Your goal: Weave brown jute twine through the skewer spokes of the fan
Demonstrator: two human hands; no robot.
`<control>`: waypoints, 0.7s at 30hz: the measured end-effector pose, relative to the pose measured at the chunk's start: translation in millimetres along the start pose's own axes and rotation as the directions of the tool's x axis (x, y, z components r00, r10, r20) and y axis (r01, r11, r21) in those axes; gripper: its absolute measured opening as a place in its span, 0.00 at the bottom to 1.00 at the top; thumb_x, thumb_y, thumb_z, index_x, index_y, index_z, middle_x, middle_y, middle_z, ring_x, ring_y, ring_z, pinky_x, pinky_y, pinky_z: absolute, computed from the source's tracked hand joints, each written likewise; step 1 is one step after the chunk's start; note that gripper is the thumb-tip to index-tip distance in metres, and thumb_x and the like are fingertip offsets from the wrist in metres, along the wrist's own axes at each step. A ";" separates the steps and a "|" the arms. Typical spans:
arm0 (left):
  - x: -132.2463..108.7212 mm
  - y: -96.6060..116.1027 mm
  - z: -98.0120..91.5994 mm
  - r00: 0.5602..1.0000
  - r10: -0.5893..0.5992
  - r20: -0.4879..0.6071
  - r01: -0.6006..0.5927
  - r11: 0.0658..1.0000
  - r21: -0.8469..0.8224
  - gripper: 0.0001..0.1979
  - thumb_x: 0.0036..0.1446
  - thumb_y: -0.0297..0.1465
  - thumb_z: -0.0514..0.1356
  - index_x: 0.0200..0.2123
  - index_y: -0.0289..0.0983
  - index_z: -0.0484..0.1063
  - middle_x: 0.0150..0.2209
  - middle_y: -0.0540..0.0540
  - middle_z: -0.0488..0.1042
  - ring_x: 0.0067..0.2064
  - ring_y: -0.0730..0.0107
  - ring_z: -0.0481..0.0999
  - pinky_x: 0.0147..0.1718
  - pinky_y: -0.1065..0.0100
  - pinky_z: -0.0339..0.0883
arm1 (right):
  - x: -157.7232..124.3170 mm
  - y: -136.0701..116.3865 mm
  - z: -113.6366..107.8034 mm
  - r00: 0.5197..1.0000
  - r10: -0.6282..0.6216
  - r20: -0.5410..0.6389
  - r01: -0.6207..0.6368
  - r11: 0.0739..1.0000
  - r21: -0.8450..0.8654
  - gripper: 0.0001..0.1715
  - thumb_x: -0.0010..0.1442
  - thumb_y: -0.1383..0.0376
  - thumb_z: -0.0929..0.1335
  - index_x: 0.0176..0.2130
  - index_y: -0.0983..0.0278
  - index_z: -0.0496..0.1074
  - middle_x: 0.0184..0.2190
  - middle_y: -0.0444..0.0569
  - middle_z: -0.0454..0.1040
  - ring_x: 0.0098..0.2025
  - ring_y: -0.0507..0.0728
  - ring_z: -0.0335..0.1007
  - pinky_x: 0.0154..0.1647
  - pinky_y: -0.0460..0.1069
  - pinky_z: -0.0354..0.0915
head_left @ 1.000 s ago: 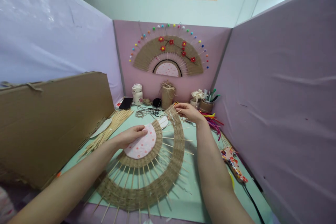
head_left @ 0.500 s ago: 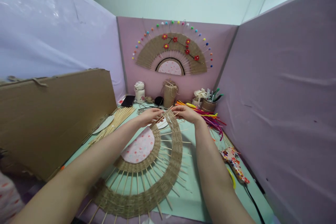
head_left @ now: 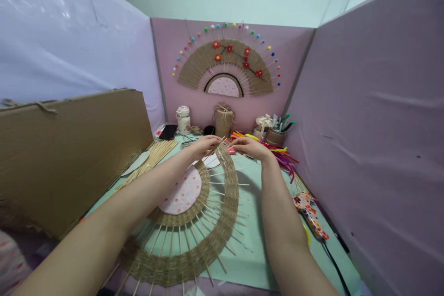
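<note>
Mint tabletop (head_left: 253, 263), pink panel (head_left: 204, 107), woven fan (head_left: 231, 189)

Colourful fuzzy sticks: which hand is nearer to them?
Right: the right hand is just left of the fuzzy sticks; the left hand is farther left, at the woven fan.

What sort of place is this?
Probably a small craft booth or workshop corner. The signs are the woven half-round piece with bare sticks poking out, a loose bundle of thin sticks, and a flower-decorated fan displayed behind.
</note>
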State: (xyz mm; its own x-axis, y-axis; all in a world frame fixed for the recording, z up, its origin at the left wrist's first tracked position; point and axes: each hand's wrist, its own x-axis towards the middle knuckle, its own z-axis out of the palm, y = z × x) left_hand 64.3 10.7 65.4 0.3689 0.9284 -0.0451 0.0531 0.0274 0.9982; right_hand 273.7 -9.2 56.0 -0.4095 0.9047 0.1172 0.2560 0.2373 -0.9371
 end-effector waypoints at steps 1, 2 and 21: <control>-0.2 0.4 -0.2 1.000 0.006 0.010 -0.006 1.000 -0.002 0.12 0.42 0.28 0.62 0.34 0.35 0.75 0.24 0.50 0.71 0.22 0.78 0.63 0.17 0.74 0.49 | -1.3 -0.1 -2.0 1.000 -0.010 -0.001 0.010 1.000 -0.023 0.16 0.48 0.57 0.69 0.34 0.67 0.72 0.20 0.40 0.66 0.21 0.45 0.53 0.21 0.43 0.49; -0.2 0.8 -0.1 1.000 0.011 0.027 -0.011 1.000 -0.005 0.13 0.43 0.29 0.62 0.36 0.36 0.75 0.24 0.51 0.71 0.21 0.79 0.62 0.16 0.74 0.48 | -2.0 0.1 -3.6 1.000 -0.022 0.005 0.022 0.999 -0.044 0.16 0.49 0.57 0.69 0.33 0.67 0.73 0.20 0.40 0.66 0.21 0.45 0.53 0.21 0.43 0.49; 0.1 4.0 3.9 0.999 -0.020 0.032 0.019 0.999 0.038 0.04 0.49 0.29 0.60 0.24 0.35 0.72 0.18 0.51 0.65 0.21 0.78 0.58 0.21 0.69 0.47 | -17.4 -17.3 -11.8 0.999 0.025 -0.026 -0.031 0.973 -0.227 0.15 0.49 0.56 0.68 0.32 0.65 0.73 0.21 0.41 0.66 0.21 0.46 0.54 0.21 0.44 0.51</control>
State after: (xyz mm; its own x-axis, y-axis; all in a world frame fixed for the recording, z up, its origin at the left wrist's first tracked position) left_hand 68.1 9.5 69.2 0.3969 0.9155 -0.0662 0.0955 0.0305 0.9950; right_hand 286.7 -24.9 74.0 -0.3800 0.9193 0.1020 0.4607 0.2838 -0.8409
